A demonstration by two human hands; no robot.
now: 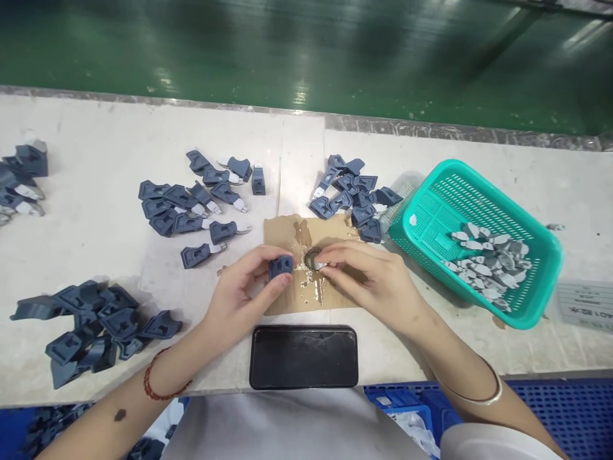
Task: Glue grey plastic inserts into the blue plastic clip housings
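My left hand [251,284] is closed on a dark blue plastic part [281,266], gripped between thumb and fingers. Opposite it, my right hand [364,271] pinches a small light-grey piece [320,263] at a small round dark-rimmed dish [312,258]. Whether the piece touches the dish I cannot tell. Both hands are over a brown cardboard sheet [282,305] marked with shiny wet-looking spots. Behind the cardboard lies a pile of blue parts [342,185], a few with pale pieces attached.
A green basket [483,182] of light-grey pieces [493,262] stands right. Blue parts with pale ends [186,201] lie left of centre, with a blue pile [96,322] at front left. A black phone [304,356] lies near the front edge. Blue crates [560,409] sit below.
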